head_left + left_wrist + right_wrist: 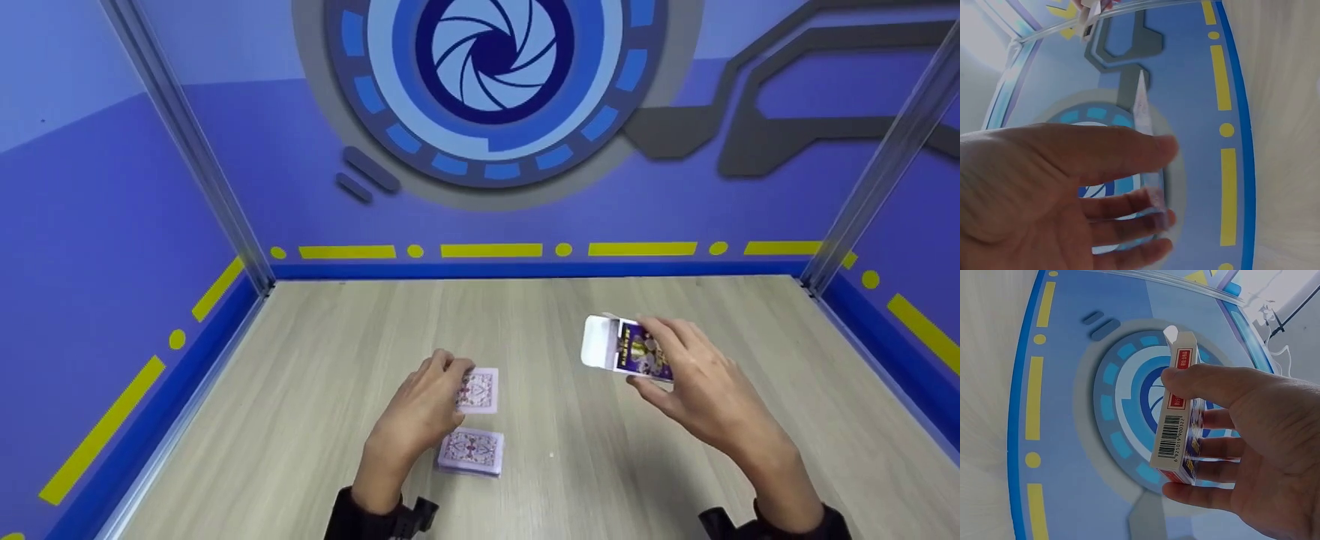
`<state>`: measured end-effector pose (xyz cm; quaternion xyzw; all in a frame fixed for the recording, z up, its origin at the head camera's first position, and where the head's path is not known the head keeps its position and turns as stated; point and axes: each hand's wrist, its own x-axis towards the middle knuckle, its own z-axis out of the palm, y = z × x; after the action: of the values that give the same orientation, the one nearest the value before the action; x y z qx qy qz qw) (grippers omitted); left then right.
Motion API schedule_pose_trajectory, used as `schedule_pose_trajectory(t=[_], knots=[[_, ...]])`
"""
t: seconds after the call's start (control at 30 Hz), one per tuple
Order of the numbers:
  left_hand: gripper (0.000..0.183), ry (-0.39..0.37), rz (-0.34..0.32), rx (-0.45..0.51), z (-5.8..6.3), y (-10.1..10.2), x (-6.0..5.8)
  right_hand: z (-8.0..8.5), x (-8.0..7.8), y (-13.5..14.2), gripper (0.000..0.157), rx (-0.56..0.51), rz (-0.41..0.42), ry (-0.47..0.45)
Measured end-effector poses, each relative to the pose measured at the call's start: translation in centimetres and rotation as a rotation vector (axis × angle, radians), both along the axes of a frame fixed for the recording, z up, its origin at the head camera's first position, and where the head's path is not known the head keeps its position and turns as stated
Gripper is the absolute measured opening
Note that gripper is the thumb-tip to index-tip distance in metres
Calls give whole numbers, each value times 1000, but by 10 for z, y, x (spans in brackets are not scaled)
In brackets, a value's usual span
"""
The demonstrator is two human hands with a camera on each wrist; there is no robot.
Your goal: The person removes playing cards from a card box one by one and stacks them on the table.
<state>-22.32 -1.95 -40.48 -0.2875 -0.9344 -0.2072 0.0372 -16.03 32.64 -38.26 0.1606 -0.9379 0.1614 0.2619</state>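
Note:
My left hand [421,409] grips playing cards [480,391] with a patterned back, thumb on one side and fingers on the other. In the left wrist view these cards [1142,109] appear nearly edge-on; I cannot tell whether it is one card or a thin packet. Just nearer on the table lies a stack of playing cards [471,450], backs up. Over to the right, my right hand [705,382] holds a card box [643,349] between thumb and fingers. Its white flap [598,341] stands out toward the left. A barcode shows on the box's narrow side [1170,436] in the right wrist view.
A light wood-grain table [555,315] fills the area under both hands. Blue printed panels [247,165] with metal corner posts [196,150] enclose it at the back and sides. A black wrist strap [409,517] is on the left wrist, with another on the right.

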Motion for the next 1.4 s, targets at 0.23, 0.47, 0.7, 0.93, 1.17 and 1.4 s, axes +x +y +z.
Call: schedule_pose_trajectory(t=[0.23,0.47,0.7,0.93,1.17,1.4], knots=[[53,-143,39,-99,-13,7,-1,1,-1,0,74,2,-7,-20],[35,-177,52,-225,-32,24,-1,0,-1,-1,73,10,-8,-45],[33,-209,112,-354,-42,33,2,1,0,-1,72,2,-10,-70],[25,-236,123,-370,-47,35,1,3,1,-1,73,8,-11,-85],[27,-250,123,-393,-50,36,3,2,1,0,73,11,-6,-62],[47,-305,143,-409,-52,39,2,2,1,1,73,10,3,-41]])
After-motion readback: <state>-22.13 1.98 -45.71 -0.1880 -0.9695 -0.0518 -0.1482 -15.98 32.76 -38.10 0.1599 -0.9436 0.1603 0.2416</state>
